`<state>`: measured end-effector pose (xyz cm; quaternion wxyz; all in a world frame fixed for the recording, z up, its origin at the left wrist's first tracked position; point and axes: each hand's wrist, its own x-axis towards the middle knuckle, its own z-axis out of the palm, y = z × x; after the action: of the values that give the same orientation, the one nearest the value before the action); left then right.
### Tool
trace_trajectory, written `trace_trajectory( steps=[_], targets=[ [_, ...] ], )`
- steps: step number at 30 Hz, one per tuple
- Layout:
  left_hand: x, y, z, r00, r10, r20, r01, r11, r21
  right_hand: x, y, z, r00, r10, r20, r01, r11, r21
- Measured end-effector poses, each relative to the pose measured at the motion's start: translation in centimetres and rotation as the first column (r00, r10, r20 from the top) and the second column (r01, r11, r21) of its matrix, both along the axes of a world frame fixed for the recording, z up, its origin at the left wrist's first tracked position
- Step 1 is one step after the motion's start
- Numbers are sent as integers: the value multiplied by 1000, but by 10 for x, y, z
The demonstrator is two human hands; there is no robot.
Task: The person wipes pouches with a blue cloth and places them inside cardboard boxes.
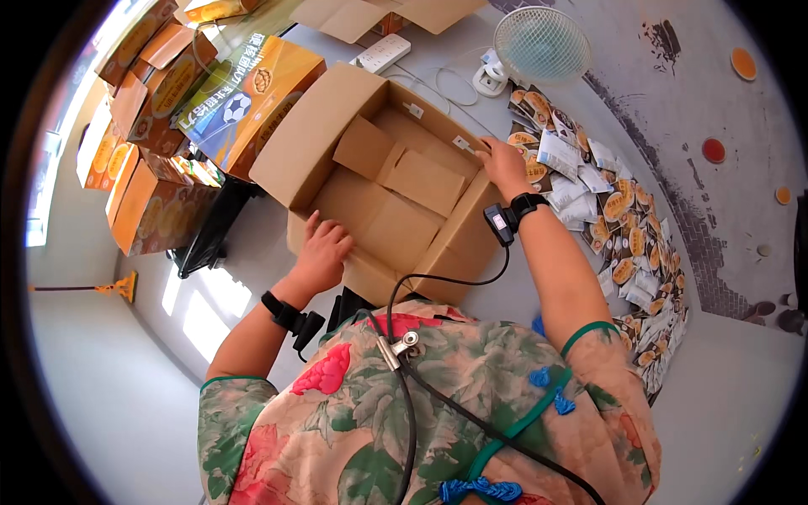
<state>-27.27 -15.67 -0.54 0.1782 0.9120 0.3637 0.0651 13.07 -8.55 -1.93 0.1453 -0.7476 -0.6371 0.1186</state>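
An open cardboard box [391, 208] lies tilted in front of my body, its flaps spread and its inside facing up. Loose flap-like cardboard pieces show inside it. My left hand [320, 252] rests at the box's near left edge with its fingers bent; whether it grips the cardboard is hard to tell. At the right, my right hand [505, 164] holds the box's wall near its upper right corner, thumb on the rim. Both wrists wear black straps with small devices.
Small printed packets [618, 221] are heaped to the right. Behind the box stand a small fan [541, 45] and a white power strip [382, 53] with cables. Printed cartons [252, 101] are stacked at the left. A black cable hangs across my front.
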Motion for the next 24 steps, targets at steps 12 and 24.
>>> trace_trajectory(
  steps=[12,24],
  targets=[
    [65,113,-23,794,585,166,-230,542,-808,-37,-36,6,930,59,363,-43,998,-52],
    [79,99,29,473,749,464,-70,557,-827,-98,-69,9,947,318,39,-320,945,63]
  ],
)
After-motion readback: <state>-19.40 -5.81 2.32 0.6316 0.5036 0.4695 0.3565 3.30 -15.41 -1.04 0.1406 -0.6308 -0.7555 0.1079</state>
